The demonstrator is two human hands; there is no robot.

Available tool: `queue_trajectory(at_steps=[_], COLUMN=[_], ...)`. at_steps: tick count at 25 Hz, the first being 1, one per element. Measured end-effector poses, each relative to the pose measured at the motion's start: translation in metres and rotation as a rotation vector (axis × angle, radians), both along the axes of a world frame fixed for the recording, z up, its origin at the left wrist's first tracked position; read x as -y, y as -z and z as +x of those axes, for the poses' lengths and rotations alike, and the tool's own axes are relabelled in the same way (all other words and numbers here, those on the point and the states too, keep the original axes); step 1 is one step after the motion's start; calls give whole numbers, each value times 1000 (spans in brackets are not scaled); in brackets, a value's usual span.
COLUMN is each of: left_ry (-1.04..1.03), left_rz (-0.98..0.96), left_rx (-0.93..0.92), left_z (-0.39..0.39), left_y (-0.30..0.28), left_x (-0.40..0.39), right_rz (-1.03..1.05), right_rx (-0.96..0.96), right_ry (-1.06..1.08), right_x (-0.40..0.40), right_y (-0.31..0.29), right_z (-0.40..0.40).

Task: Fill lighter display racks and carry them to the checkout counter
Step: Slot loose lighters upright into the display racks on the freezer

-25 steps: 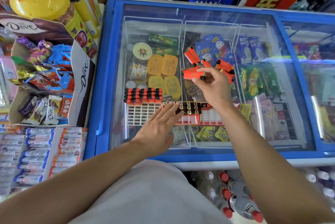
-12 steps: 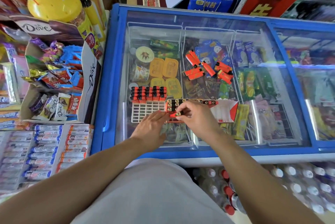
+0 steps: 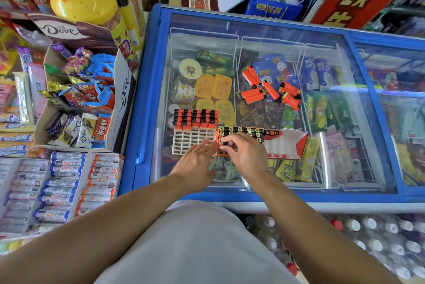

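Two lighter racks lie on the freezer's glass lid [image 3: 271,30]. The white rack [image 3: 190,139] on the left has its far rows filled with orange lighters. The orange rack [image 3: 285,146] on the right holds lighters along its far-left part. My right hand [image 3: 245,152] pinches an orange lighter [image 3: 222,143] down into the orange rack's left end. Beside it, my left hand [image 3: 195,160] rests flat, fingers spread, against that rack's left edge and the white rack's near corner. A loose pile of orange lighters [image 3: 269,89] lies farther back on the glass.
A Dove chocolate display box [image 3: 78,90] stands left of the freezer, with trays of wrapped sticks [image 3: 62,187] in front of it. A yellow jar [image 3: 85,0] stands behind. Bottled drinks [image 3: 345,237] sit on the floor below the freezer's near edge.
My right hand came back from the loose pile with a lighter and now presses it into the orange rack's left end. My left hand stayed by the racks.
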State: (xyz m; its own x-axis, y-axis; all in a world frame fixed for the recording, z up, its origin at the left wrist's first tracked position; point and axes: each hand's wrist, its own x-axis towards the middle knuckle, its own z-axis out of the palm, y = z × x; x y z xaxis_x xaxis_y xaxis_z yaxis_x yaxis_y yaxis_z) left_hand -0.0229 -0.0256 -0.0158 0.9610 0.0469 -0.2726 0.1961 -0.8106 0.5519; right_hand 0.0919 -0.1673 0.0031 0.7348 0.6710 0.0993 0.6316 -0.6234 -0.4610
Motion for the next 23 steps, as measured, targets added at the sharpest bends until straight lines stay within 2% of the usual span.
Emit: queue_trajectory(at_steps=[4, 10, 15, 18, 20, 23], left_ry=[-121, -155, -187, -192, -169, -81], left_rz=[-47, -95, -95, -96, -98, -57], left_rx=[88, 154, 153, 116, 72, 8], left_z=[3, 5, 7, 8, 8, 8], left_y=[-6, -12, -14, -16, -16, -12], left_x=[-2, 0, 0, 1, 0, -2], right_rz=[12, 30, -3, 71, 96, 72], right_rx=[11, 17, 18, 0, -89, -374], right_ry=[-21, -26, -33, -36, 105, 418], right_x=[3, 8, 8, 2, -6, -22], right_y=[2, 7, 0, -20, -34, -40], right_z=[-2, 0, 1, 14, 46, 111])
